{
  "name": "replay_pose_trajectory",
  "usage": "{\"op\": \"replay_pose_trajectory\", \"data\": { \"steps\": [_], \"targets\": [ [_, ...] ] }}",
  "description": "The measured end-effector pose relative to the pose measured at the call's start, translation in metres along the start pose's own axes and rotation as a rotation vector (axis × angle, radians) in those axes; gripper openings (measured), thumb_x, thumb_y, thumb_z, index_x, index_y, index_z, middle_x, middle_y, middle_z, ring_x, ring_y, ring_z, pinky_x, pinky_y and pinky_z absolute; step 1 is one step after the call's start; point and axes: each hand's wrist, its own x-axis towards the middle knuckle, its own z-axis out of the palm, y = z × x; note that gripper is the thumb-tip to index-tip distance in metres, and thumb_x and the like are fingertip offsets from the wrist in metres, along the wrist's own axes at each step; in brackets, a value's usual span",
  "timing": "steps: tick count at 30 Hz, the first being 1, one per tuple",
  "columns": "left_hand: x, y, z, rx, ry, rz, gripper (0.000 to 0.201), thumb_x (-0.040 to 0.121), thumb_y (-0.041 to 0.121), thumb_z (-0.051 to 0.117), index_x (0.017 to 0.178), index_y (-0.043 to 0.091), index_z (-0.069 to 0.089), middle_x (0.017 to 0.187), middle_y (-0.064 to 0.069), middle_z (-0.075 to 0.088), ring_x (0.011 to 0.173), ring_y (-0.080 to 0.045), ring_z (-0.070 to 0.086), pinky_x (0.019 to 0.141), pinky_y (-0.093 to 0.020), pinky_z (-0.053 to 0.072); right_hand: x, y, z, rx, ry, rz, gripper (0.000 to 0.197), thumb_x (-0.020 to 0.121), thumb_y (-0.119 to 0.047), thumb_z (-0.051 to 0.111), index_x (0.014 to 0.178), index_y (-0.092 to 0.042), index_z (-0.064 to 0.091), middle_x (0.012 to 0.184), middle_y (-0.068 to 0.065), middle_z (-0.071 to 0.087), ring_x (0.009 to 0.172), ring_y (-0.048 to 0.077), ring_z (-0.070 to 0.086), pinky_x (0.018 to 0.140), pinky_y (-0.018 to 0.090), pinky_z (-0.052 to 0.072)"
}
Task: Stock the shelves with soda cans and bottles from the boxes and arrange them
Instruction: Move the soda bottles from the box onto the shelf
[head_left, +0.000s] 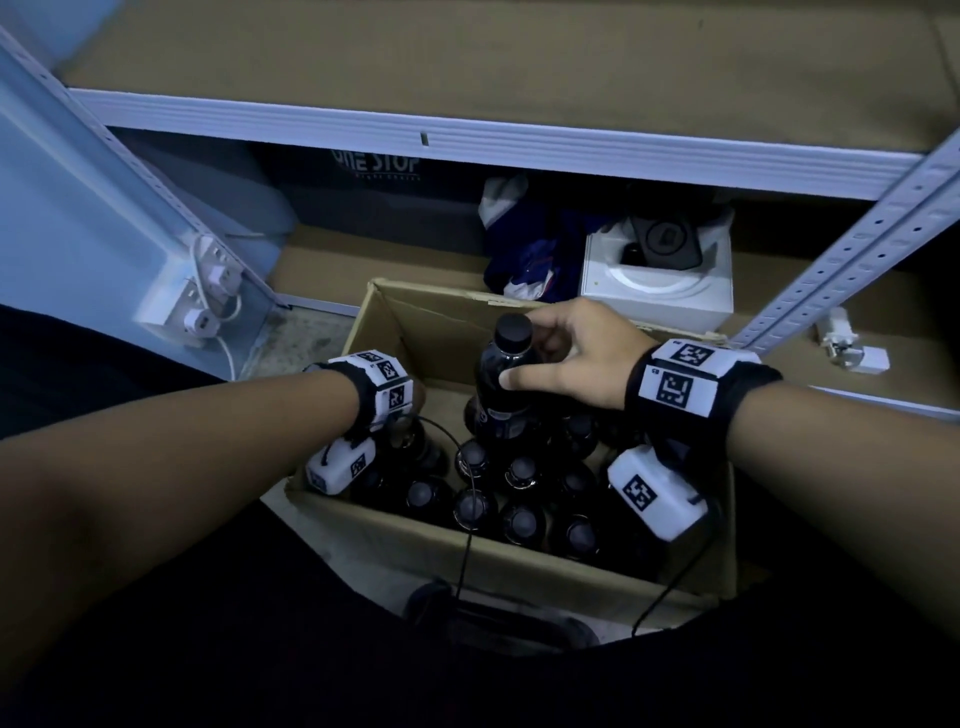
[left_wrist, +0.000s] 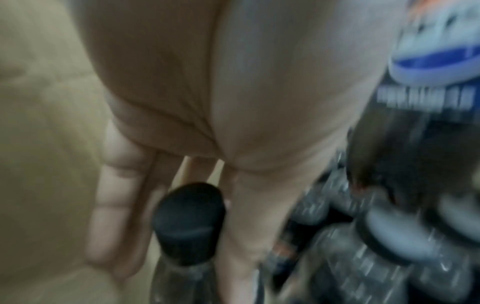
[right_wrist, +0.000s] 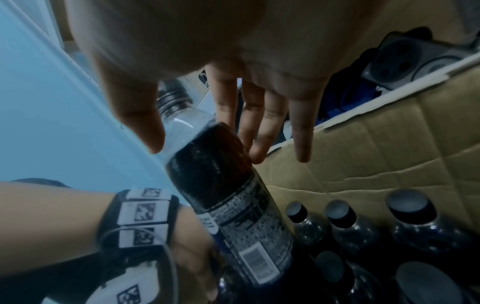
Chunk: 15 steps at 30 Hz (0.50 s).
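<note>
Judging from the bare shelf (head_left: 467, 57) above and the cardboard box (head_left: 415, 540) still packed with capped bottles, the stocking has barely begun. The right hand (head_left: 576, 353) pinches a dark soda bottle (head_left: 501, 395) by its shoulder, thumb against fingers, raised above its neighbours in the box. The left hand (head_left: 410, 400) sits mostly hidden behind its wristband; the blurred left wrist view shows fingers (left_wrist: 111, 216) straight beside a cap (left_wrist: 189, 218), gripping nothing I can make out.

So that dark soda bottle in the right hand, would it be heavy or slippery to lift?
Probably fairly heavy for its size: the bottle looks filled with dark liquid almost to the neck. Its clear plastic looks smooth, so possibly slippery; the right hand grips near the cap. Being tall and narrow, it might tip easily.
</note>
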Motion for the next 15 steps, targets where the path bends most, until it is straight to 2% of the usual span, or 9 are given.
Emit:
{"op": "replay_pose_trajectory", "data": {
  "steps": [2,4,6,9,12,15],
  "targets": [
    [-0.009,0.011,-0.004,-0.055,0.022,-0.027,0.058,0.084,0.049,0.076,0.126,0.01,0.065,0.116,-0.004,0.068,0.103,-0.025,0.067,0.082,-0.033,0.054,0.002,0.001,-0.004,-0.004,0.009,0.002,0.031,0.076,-0.039,0.087,0.102,-0.026,0.077,0.092,-0.01,0.078,0.087,0.011,0.074,0.09,0.041,0.059],
    [-0.022,0.015,-0.015,-0.174,0.047,0.003,0.062,0.088,0.034,0.076,0.139,0.007,0.056,0.134,-0.008,0.06,0.119,-0.028,0.061,0.082,-0.03,0.047,0.004,0.0,-0.007,0.033,0.014,0.021,0.028,0.078,-0.034,0.087,0.102,-0.024,0.077,0.094,-0.008,0.078,0.089,0.013,0.074,0.093,0.04,0.058],
    [-0.031,0.013,-0.023,-0.264,0.071,0.003,0.064,0.089,0.022,0.075,0.146,0.01,0.049,0.146,-0.007,0.053,0.128,-0.026,0.055,0.093,-0.03,0.047,0.005,0.001,-0.011,0.072,0.003,0.045,0.024,0.08,-0.031,0.085,0.101,-0.024,0.077,0.096,-0.007,0.078,0.092,0.016,0.074,0.093,0.04,0.058],
    [-0.035,-0.004,-0.03,-0.299,0.151,0.036,0.056,0.089,0.016,0.073,0.142,0.02,0.056,0.14,0.0,0.059,0.121,-0.02,0.058,0.1,-0.03,0.048,0.004,0.005,-0.013,0.093,0.011,0.079,0.019,0.08,-0.038,0.084,0.096,-0.033,0.076,0.094,-0.01,0.078,0.09,0.012,0.074,0.093,0.042,0.058],
    [-0.051,-0.021,-0.042,-0.364,0.214,0.09,0.058,0.087,0.016,0.077,0.141,0.023,0.057,0.134,0.003,0.062,0.119,-0.019,0.059,0.103,-0.034,0.047,0.006,0.007,-0.012,0.112,-0.003,0.08,0.027,0.073,-0.047,0.083,0.096,-0.033,0.078,0.096,-0.01,0.078,0.094,0.011,0.073,0.098,0.042,0.055],
    [-0.066,-0.036,-0.052,-0.494,0.305,0.181,0.059,0.086,0.013,0.078,0.14,0.024,0.057,0.133,0.005,0.061,0.12,-0.016,0.058,0.104,-0.03,0.045,0.007,0.005,-0.012,0.155,-0.015,0.077,0.016,0.082,-0.033,0.083,0.096,-0.029,0.077,0.097,-0.007,0.078,0.093,0.012,0.073,0.091,0.038,0.057]
  ]
}}
